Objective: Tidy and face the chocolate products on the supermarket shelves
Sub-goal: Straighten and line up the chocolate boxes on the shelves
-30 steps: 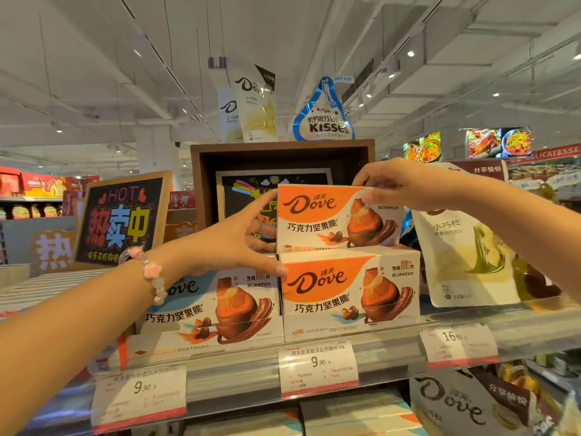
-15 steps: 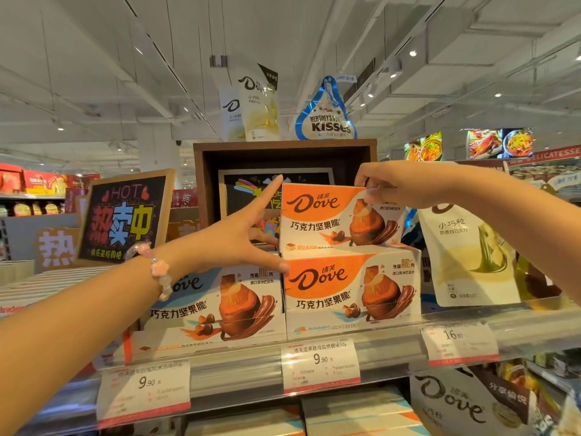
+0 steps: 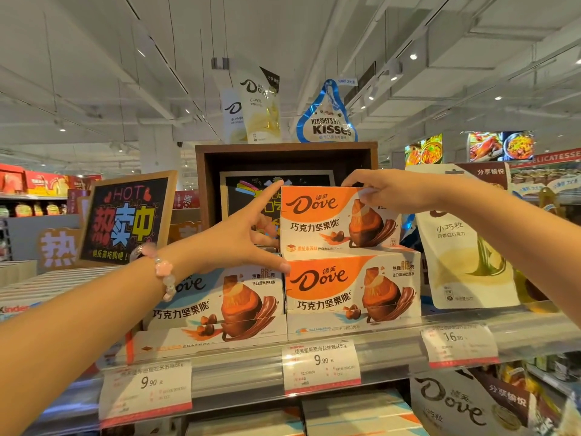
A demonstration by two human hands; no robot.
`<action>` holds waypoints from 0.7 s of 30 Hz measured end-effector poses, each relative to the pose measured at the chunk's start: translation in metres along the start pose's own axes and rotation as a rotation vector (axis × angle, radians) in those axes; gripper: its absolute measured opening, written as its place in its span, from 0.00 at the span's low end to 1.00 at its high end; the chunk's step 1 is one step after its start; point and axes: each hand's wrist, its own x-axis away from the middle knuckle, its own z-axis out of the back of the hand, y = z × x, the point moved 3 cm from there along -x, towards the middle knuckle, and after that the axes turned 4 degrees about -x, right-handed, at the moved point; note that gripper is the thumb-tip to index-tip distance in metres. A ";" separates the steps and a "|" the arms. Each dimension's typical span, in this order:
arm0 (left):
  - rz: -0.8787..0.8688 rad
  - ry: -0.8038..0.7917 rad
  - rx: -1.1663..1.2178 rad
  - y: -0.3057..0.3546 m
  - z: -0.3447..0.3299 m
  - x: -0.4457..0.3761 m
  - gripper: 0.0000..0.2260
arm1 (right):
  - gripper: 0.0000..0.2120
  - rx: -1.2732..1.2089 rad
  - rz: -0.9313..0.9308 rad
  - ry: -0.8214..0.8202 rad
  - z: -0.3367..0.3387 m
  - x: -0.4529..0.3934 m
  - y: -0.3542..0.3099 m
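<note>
Right hand (image 3: 390,190) fingers are curling over the top right corner of the upper orange Dove box (image 3: 338,217), gripping it. Left hand (image 3: 242,237) fingers are spreading wide and straight, forefinger touching the box's top left corner at 11 o'clock, thumb reaching the lower orange Dove box (image 3: 352,291) beneath. The upper box is sitting stacked on the lower one, face forward, on the shelf (image 3: 393,347). At 9 o'clock of the lower box, a blue Dove box (image 3: 217,303) is leaning slightly. Judged step: squaring the upper box. Next move is calling for aligning its front edge flush with the box beneath.
</note>
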 end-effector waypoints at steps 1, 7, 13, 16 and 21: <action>-0.001 0.005 -0.005 0.000 0.000 0.001 0.55 | 0.16 0.002 -0.002 0.002 0.000 -0.001 0.000; -0.006 -0.027 -0.021 0.000 0.000 -0.001 0.54 | 0.15 -0.005 -0.011 0.017 0.001 -0.003 0.000; -0.008 -0.066 -0.081 0.001 0.000 0.000 0.54 | 0.15 0.113 0.009 0.006 0.003 -0.006 -0.002; -0.003 -0.103 -0.134 0.000 0.000 0.000 0.54 | 0.16 0.155 0.030 0.020 0.005 -0.005 -0.003; -0.001 -0.121 -0.195 -0.003 0.000 -0.002 0.52 | 0.15 0.156 0.040 0.003 0.006 -0.003 -0.001</action>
